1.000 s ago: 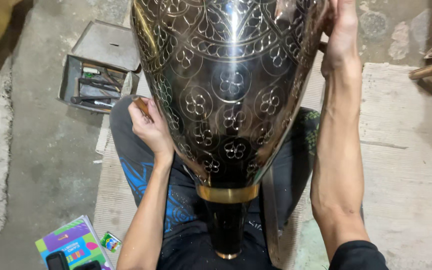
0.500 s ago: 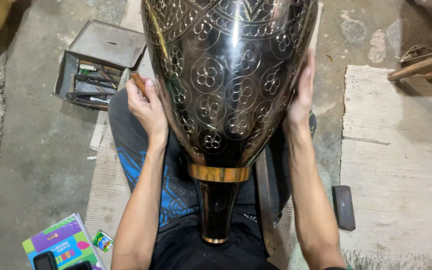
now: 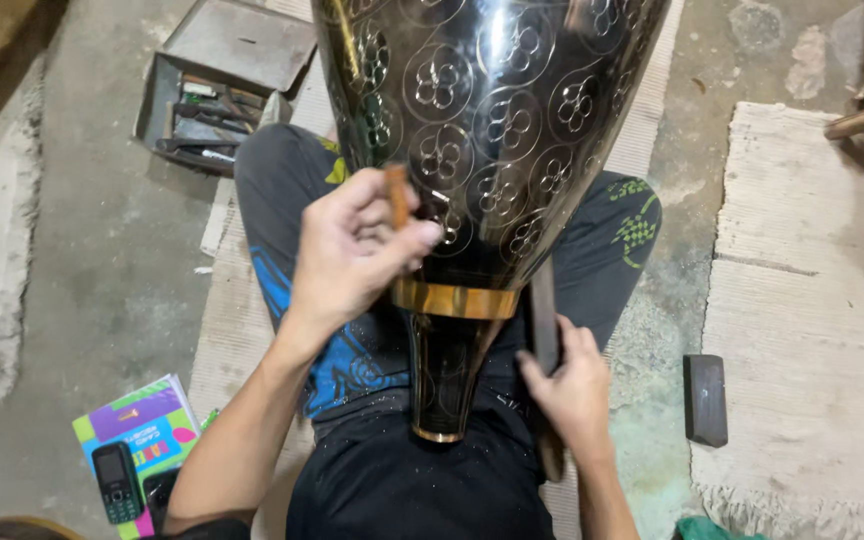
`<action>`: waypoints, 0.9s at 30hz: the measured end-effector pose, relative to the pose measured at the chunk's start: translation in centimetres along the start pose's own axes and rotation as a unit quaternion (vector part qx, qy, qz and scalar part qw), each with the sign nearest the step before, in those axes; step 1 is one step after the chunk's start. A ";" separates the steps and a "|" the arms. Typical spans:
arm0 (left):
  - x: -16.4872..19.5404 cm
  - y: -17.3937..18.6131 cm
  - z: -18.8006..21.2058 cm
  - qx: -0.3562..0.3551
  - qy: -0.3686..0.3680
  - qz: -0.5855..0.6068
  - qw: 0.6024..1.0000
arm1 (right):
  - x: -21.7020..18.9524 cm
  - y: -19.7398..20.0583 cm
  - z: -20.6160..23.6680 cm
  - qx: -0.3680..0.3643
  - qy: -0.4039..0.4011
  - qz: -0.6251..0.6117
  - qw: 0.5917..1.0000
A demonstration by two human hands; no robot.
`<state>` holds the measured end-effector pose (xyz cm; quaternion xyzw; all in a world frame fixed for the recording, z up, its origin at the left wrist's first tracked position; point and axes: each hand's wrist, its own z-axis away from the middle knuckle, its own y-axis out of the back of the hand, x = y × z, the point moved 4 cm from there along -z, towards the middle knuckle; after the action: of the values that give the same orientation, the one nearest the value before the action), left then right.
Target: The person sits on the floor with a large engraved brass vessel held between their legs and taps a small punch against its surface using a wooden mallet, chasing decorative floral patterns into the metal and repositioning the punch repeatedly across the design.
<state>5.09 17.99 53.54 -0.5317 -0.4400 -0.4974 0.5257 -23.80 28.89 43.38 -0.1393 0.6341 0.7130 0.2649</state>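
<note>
Black vase (image 3: 492,120) (floral circles, gold band)

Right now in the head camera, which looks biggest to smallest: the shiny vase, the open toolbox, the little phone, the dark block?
1. Engraved metal vase, by far the largest, though nearest the camera.
2. Open metal toolbox.
3. Dark block and mobile phone look alike; I cannot rank them.
</note>
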 end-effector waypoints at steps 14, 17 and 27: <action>3.6 -5.7 -1.6 -0.254 -0.251 -0.226 0.906 | 2.4 6.8 0.1 0.010 0.136 -0.160 0.978; 4.4 -6.1 -2.5 -0.304 -0.304 -0.225 0.874 | 1.6 7.7 -0.6 0.067 0.149 -0.082 0.983; 5.0 -6.7 -3.6 -0.366 -0.291 -0.281 0.838 | 1.7 7.5 -1.6 0.123 0.147 0.068 0.979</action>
<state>-1.20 14.54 59.13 -0.6591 -0.4886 -0.5713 -0.0219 -29.59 27.29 48.47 -0.1653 0.7571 0.6174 0.1354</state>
